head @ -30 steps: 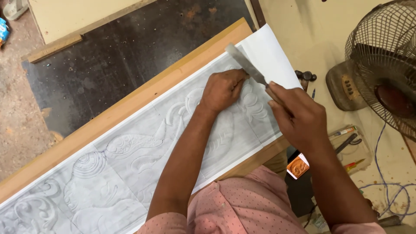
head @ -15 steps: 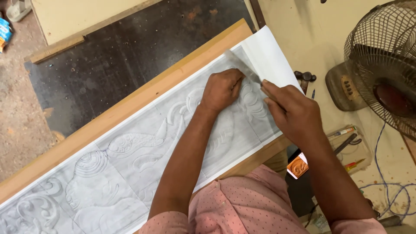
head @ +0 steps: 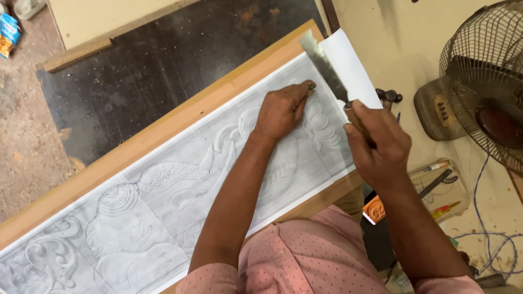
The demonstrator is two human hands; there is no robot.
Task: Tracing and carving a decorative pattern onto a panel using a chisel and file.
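Fingers of the right hand [head: 378, 144] close around the handle of a flat blade [head: 326, 62]; its long axis runs up and away across the paper's end; the left hand [head: 282, 109] presses flat, fingertips just beside it, on the pencilled pattern sheet [head: 163, 196] covering the wooden plank [head: 163, 128].

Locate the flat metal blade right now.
Upper right of the head view: the blade lies across the paper's end, held by the right hand.
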